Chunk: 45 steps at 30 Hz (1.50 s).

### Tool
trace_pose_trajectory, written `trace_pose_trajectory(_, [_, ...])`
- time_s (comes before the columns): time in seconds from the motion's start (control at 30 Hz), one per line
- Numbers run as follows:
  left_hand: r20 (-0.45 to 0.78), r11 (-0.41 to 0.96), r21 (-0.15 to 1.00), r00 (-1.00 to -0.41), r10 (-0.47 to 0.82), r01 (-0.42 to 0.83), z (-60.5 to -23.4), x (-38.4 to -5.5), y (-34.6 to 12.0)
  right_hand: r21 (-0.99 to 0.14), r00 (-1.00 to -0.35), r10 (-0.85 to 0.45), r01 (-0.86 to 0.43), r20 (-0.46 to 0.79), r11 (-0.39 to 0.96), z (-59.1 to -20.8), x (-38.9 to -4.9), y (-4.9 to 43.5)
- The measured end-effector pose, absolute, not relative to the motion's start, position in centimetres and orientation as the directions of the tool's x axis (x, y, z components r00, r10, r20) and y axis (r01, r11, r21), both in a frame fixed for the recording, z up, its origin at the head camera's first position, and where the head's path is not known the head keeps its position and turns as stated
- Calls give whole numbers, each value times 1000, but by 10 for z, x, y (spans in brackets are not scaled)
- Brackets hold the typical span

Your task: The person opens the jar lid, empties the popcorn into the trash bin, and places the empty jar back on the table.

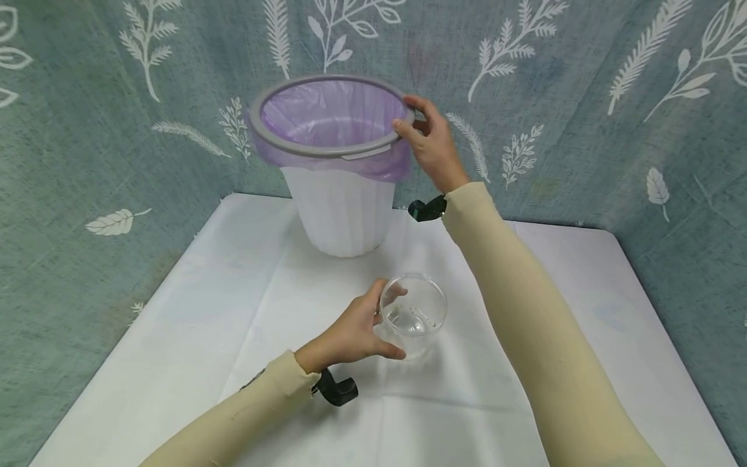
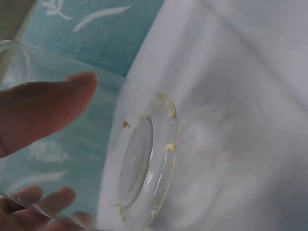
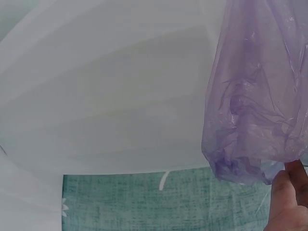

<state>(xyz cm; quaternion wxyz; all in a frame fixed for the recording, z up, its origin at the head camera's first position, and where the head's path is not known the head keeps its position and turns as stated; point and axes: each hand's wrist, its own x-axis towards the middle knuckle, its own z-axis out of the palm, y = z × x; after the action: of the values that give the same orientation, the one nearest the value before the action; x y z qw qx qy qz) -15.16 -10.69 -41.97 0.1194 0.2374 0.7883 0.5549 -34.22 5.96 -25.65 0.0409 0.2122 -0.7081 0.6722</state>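
My left hand grips a clear plastic cup from its left side, above the white table. In the left wrist view the cup is tilted, thumb on one side and fingers on the other. Small yellowish crumbs cling around its base. My right hand holds the grey rim of a white trash bin, thumb on top at the right edge. A purple bin liner lines the bin and folds over its outside. In the right wrist view the liner hangs beside the fingers.
The bin stands at the back of a table with a white cloth. Behind and beside the table hangs a green-blue curtain with white leaf prints. A dark wrist camera sticks out below the left hand.
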Motion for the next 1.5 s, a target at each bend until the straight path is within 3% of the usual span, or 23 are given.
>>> trace_pose_trajectory(0.27, [64,336,906,-868,493,257,-438,-150,-101,-944,-918,-236,-330,318,13,-257,-344,58])
trace_pose_trajectory(1.03, [18,333,917,-859,511,217,-456,-150,-99,-925,-900,-233,-381,368,12,-282,-370,62])
trace_pose_trajectory(1.5, [56,475,813,-858,510,336,-474,-147,-103,-922,-886,-278,-387,372,2,-278,-351,64])
